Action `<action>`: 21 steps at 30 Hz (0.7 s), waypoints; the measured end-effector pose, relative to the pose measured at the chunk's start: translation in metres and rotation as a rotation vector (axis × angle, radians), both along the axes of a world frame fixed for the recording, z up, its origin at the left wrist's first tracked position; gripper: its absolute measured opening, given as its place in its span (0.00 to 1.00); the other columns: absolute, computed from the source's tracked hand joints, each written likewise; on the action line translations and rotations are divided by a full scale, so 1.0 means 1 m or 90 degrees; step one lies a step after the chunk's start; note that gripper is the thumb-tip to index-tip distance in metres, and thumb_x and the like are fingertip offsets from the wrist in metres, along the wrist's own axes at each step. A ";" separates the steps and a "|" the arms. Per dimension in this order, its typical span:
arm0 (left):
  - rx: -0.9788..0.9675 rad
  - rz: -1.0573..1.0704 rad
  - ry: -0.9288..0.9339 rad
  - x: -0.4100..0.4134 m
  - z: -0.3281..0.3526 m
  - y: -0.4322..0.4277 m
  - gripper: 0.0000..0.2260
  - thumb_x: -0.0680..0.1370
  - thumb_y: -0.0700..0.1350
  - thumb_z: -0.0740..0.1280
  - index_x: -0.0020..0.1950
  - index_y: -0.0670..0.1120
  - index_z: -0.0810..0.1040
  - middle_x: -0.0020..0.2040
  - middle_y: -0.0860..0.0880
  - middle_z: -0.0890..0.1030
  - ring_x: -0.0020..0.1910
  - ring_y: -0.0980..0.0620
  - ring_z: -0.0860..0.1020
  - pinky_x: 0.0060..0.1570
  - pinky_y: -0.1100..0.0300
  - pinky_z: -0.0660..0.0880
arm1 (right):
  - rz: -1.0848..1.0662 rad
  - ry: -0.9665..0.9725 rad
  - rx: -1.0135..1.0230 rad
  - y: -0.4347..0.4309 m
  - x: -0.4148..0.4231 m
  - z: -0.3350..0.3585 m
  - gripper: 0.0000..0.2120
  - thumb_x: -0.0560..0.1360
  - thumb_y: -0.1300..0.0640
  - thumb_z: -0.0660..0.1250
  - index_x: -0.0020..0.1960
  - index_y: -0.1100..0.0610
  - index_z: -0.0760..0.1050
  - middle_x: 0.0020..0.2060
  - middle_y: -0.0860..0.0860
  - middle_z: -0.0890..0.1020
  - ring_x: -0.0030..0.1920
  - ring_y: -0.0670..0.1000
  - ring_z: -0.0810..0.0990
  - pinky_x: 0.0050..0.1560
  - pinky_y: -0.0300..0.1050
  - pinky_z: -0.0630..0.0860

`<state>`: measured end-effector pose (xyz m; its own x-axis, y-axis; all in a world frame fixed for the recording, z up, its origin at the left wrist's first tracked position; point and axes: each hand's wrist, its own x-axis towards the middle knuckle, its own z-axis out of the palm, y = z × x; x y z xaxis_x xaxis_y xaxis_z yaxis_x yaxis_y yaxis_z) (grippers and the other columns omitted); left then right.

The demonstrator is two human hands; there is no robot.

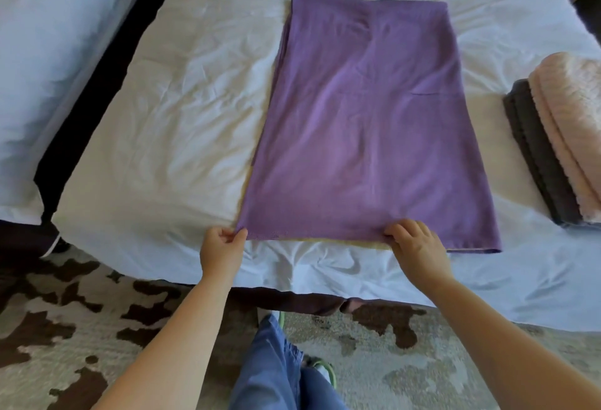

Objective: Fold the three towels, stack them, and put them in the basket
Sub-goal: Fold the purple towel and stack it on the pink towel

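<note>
A purple towel (364, 123) lies flat on the white bed (169, 136), folded lengthwise and running away from me. My left hand (221, 252) pinches its near left corner. My right hand (418, 247) grips the near edge further right, its fingers curled over the cloth. At the right side of the bed a folded pink towel (572, 130) lies on top of a folded dark grey towel (536, 156). No basket is in view.
A second bed with pale blue linen (42, 61) stands to the left across a dark gap. A brown and cream patterned rug (81, 322) covers the floor beneath my blue trouser legs (273, 367).
</note>
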<state>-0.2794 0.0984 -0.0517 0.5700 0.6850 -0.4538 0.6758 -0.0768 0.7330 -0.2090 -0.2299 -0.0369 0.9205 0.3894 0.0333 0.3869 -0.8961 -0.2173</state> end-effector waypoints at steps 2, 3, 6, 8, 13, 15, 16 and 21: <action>0.207 -0.091 -0.002 0.005 0.008 -0.010 0.12 0.72 0.45 0.74 0.50 0.44 0.74 0.49 0.46 0.76 0.50 0.42 0.76 0.44 0.54 0.73 | -0.063 0.002 -0.039 -0.018 0.002 0.002 0.11 0.69 0.62 0.73 0.51 0.59 0.80 0.48 0.56 0.81 0.49 0.63 0.78 0.48 0.56 0.73; 0.312 -0.159 -0.022 0.006 0.012 -0.017 0.14 0.70 0.45 0.75 0.51 0.44 0.75 0.52 0.44 0.76 0.52 0.41 0.74 0.48 0.50 0.73 | -0.091 -0.005 -0.054 -0.029 0.003 0.003 0.13 0.67 0.63 0.74 0.52 0.59 0.80 0.49 0.56 0.80 0.49 0.63 0.78 0.49 0.56 0.72; 0.436 -0.369 -0.108 0.014 0.017 -0.046 0.16 0.69 0.46 0.76 0.55 0.45 0.79 0.58 0.43 0.76 0.57 0.39 0.73 0.55 0.47 0.70 | -0.170 -0.001 -0.110 -0.068 0.009 0.005 0.17 0.65 0.65 0.73 0.54 0.59 0.78 0.51 0.57 0.79 0.52 0.64 0.76 0.52 0.57 0.70; 0.436 -0.490 -0.117 0.021 0.015 -0.065 0.20 0.68 0.49 0.76 0.59 0.46 0.80 0.64 0.43 0.74 0.62 0.39 0.72 0.59 0.45 0.68 | -0.221 0.003 -0.128 -0.093 0.013 0.006 0.16 0.66 0.65 0.72 0.54 0.59 0.77 0.50 0.59 0.78 0.51 0.64 0.75 0.52 0.57 0.69; 0.471 -0.696 -0.072 0.037 0.008 -0.088 0.30 0.68 0.57 0.75 0.69 0.55 0.73 0.75 0.48 0.64 0.72 0.42 0.62 0.70 0.46 0.57 | -0.325 0.062 -0.051 -0.138 0.013 0.013 0.07 0.71 0.69 0.65 0.49 0.63 0.73 0.48 0.61 0.75 0.45 0.64 0.74 0.40 0.53 0.71; 0.487 -0.721 -0.042 0.038 0.006 -0.090 0.30 0.69 0.55 0.74 0.70 0.58 0.71 0.76 0.50 0.62 0.73 0.44 0.61 0.70 0.46 0.56 | -0.328 0.073 -0.032 -0.151 0.003 0.011 0.05 0.72 0.69 0.63 0.48 0.63 0.72 0.48 0.60 0.74 0.41 0.63 0.74 0.36 0.51 0.71; 0.495 -0.724 -0.034 0.038 0.007 -0.090 0.29 0.70 0.52 0.74 0.70 0.58 0.70 0.75 0.51 0.63 0.73 0.44 0.62 0.69 0.46 0.57 | -0.335 0.081 -0.019 -0.155 -0.002 0.009 0.05 0.72 0.68 0.63 0.47 0.63 0.72 0.48 0.59 0.73 0.40 0.64 0.75 0.36 0.51 0.71; 0.591 -0.695 -0.061 0.029 0.009 -0.076 0.30 0.62 0.35 0.77 0.64 0.50 0.79 0.64 0.43 0.77 0.60 0.38 0.76 0.55 0.41 0.72 | -0.387 0.132 0.064 -0.155 -0.001 -0.001 0.07 0.74 0.66 0.61 0.52 0.61 0.72 0.53 0.58 0.72 0.40 0.62 0.74 0.39 0.50 0.70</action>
<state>-0.2506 0.0225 -0.0426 0.9961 -0.0849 -0.0236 -0.0797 -0.9821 0.1705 -0.2098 -0.3854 -0.0382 0.9669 -0.1986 -0.1601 -0.2419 -0.9133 -0.3278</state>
